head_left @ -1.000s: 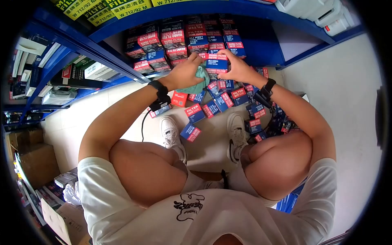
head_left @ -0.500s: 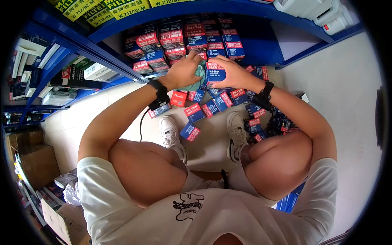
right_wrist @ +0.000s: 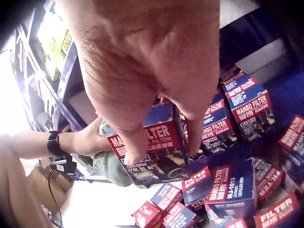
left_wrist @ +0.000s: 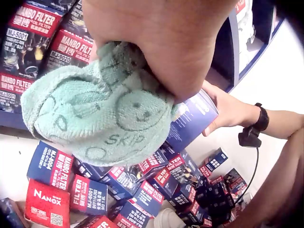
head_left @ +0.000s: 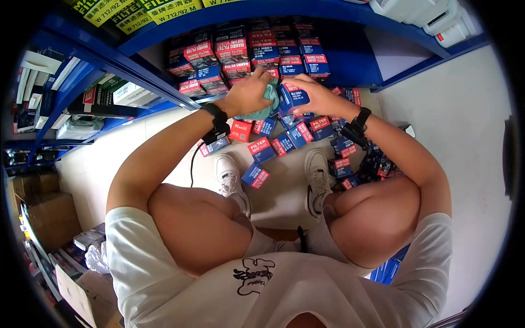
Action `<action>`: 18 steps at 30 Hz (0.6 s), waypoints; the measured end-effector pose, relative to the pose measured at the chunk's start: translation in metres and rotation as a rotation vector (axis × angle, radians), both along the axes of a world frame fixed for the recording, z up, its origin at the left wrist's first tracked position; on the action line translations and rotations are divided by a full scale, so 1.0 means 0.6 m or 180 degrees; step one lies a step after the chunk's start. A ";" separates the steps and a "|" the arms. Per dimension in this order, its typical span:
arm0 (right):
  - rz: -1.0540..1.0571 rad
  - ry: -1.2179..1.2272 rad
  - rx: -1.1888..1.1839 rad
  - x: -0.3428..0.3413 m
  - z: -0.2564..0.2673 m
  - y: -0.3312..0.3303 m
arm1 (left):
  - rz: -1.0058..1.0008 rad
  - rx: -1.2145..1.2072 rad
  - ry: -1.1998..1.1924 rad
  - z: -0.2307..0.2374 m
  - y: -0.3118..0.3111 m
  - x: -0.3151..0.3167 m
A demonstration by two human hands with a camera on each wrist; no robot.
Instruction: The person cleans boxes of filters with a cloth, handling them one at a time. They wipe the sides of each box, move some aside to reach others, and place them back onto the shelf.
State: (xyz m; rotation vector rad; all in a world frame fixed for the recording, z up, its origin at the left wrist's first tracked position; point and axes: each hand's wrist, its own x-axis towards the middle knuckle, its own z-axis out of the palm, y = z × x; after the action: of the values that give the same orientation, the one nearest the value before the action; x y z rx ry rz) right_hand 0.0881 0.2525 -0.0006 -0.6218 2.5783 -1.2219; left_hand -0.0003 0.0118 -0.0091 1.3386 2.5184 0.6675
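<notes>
My left hand point(head_left: 252, 94) grips a bunched pale green cloth point(left_wrist: 99, 114) with a printed smiling face and the word SKIP. In my right hand point(head_left: 320, 98) is a blue and red oil filter box point(head_left: 293, 97), pinched between thumb and fingers and tilted. The right wrist view shows the thumb lying across the box's printed face point(right_wrist: 161, 154). The cloth lies right against the box's left side, and its folds hide part of my left fingers. Both hands are just in front of the lower shelf's stacked filter boxes point(head_left: 232, 52).
Loose filter boxes point(head_left: 299, 135) lie scattered on the floor below my hands, among them a red Nanox box point(left_wrist: 46, 202). Blue shelving point(head_left: 350, 60) surrounds the stack, with yellow filter boxes point(head_left: 169, 12) above. My shoes point(head_left: 316, 183) flank some of the boxes.
The held box has come nearer me and turned, first showing its larger labelled side and now tilted. My left hand with the cloth stays beside it, shifting only slightly.
</notes>
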 end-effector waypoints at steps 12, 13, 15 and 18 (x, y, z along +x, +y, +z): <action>0.0022 -0.0171 0.0166 0.004 -0.004 -0.021 | -0.0267 -0.0325 0.0061 0.007 -0.011 0.008; 0.0031 -0.0171 0.0164 0.006 -0.004 -0.023 | -0.0341 -0.0265 0.0139 0.007 -0.011 0.008; 0.0006 -0.0197 0.0132 0.005 -0.005 -0.025 | -0.0349 -0.0266 0.0148 0.009 -0.012 0.007; -0.0166 0.0268 0.0319 -0.002 -0.009 -0.027 | -0.0410 -0.0154 0.0116 0.009 -0.008 0.023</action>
State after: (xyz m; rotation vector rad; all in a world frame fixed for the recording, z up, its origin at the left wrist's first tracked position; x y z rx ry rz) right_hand 0.0866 0.2361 -0.0061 -0.6015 2.7220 -1.0959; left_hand 0.0137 0.0068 -0.0036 1.4934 2.4341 0.5574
